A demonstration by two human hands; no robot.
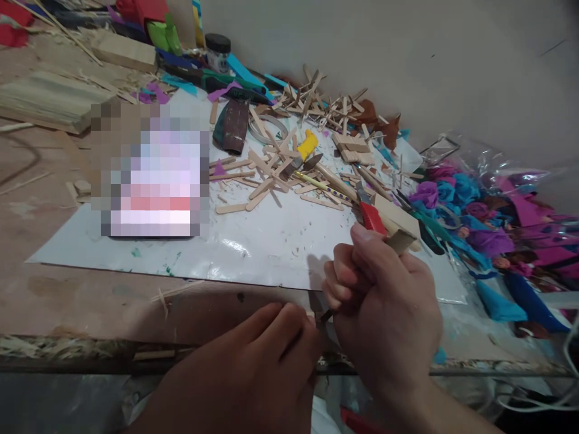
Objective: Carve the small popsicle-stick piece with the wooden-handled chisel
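Observation:
My right hand (384,301) is closed in a fist around a small knife; its dark blade (324,314) points down-left and the pale handle end (401,240) sticks out above the knuckles. My left hand (253,367) sits just left of it at the table's near edge, fingers pinched together on a small piece right at the blade tip, too hidden to name. Both hands hover over the near edge of a white sheet (253,241).
Loose wooden craft sticks (266,175) litter the white sheet, with a yellow-handled tool (307,144), a pencil (323,185) and a red cutter (371,218). Paper flowers (456,199) in plastic lie right. Wood boards (49,99) and a jar (218,51) lie far left.

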